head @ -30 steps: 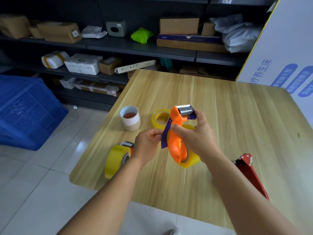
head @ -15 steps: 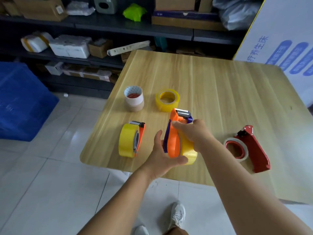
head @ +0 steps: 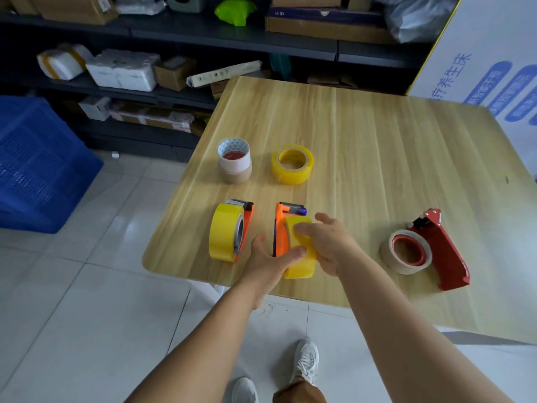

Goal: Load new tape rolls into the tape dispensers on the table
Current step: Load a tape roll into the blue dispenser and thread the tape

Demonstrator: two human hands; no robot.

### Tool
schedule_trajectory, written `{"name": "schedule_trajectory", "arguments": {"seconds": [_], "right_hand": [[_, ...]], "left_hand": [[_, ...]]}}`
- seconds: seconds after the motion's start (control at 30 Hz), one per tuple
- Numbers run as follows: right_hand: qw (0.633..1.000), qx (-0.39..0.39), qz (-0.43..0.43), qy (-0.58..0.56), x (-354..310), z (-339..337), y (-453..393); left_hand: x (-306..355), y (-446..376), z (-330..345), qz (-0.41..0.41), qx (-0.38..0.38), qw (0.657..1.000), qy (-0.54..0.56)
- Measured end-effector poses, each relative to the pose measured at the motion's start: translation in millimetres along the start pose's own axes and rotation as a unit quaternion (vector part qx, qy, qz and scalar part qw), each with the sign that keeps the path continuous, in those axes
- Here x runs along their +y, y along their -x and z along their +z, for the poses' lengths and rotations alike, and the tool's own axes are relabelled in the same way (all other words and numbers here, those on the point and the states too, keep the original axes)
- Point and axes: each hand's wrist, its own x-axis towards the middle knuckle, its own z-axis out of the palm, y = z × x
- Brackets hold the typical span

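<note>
An orange tape dispenser loaded with a yellow roll stands on the wooden table near its front edge. My left hand grips it from the left, thumb across the roll's front. My right hand lies against the roll's right side, fingertips on top and thumb lifted away. To the left stands a second orange dispenser with its own yellow roll. A red dispenser with a pale roll lies to the right.
A loose yellow roll and a stack of white and brown rolls sit farther back on the left. A blue crate is on the floor at left. Dark shelves with boxes stand behind, a white printed board at right.
The orange dispenser has come down from the air onto the table beside the other orange one. My right hand's grip on it has loosened, and my left hand has closed around its left side.
</note>
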Motion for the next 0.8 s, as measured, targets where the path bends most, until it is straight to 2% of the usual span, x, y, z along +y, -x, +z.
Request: {"name": "schedule_trajectory", "arguments": {"seconds": [0.23, 0.67, 0.8], "right_hand": [[0.999, 0.025, -0.016, -0.045, 19.3, 16.8, -7.2], [0.996, 0.078, -0.036, -0.008, 23.3, 31.3, -14.4], [0.997, 0.074, -0.034, -0.002, 23.0, 33.7, -15.0]], "left_hand": [[4.6, -7.4, -4.4, -0.012, 0.028, 1.0, -0.002], [-0.2, -18.1, -8.0, -0.045, 0.011, 0.999, -0.005], [-0.5, -17.9, -7.1, 0.001, 0.051, 0.997, -0.057]]}}
